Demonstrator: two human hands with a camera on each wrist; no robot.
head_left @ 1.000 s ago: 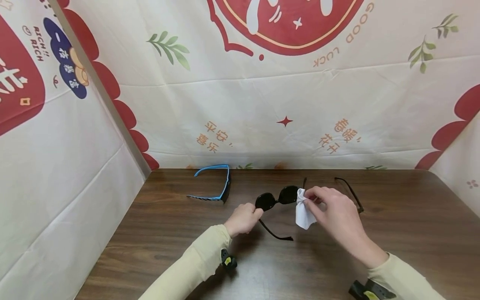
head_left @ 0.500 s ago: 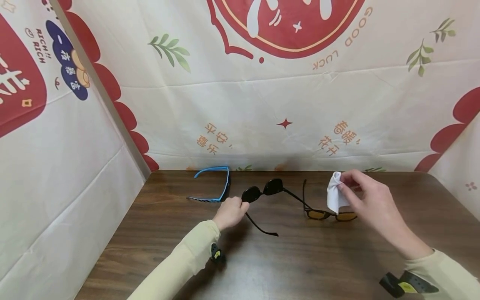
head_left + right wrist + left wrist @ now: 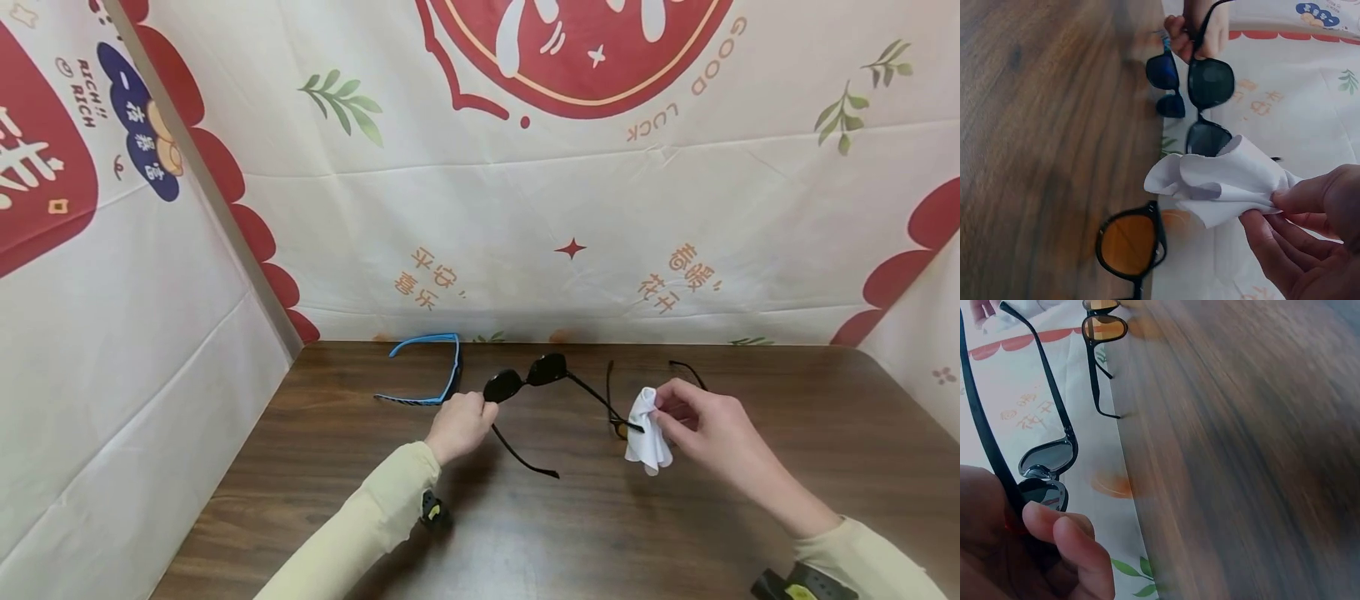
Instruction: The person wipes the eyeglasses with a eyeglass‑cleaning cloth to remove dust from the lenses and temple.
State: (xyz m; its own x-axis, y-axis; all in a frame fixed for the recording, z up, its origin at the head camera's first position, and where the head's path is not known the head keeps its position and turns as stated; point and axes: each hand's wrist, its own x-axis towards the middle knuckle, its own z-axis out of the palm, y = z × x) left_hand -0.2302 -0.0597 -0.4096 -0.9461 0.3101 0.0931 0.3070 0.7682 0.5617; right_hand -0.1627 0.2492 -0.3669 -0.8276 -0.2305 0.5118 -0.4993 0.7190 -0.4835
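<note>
My left hand grips dark-lensed black sunglasses at the hinge end, holding them above the table with both temples spread. A white cleaning cloth hangs bunched from my right hand, pinched between thumb and fingers. In the head view the cloth is beside the tip of the sunglasses' far temple; whether they touch I cannot tell. Behind the cloth lie black-framed glasses with orange lenses, mostly hidden in the head view. The left wrist view shows the fingers curled at the sunglasses' frame.
Blue-framed sunglasses lie on the wooden table at the back left, temples pointing left. A printed white cloth backdrop rises along the table's back edge, with another side panel on the left.
My left hand has moved left with the black sunglasses, away from the cloth. My right hand first swung right and up with the cloth, then came back left and lower, near the temple tip.
</note>
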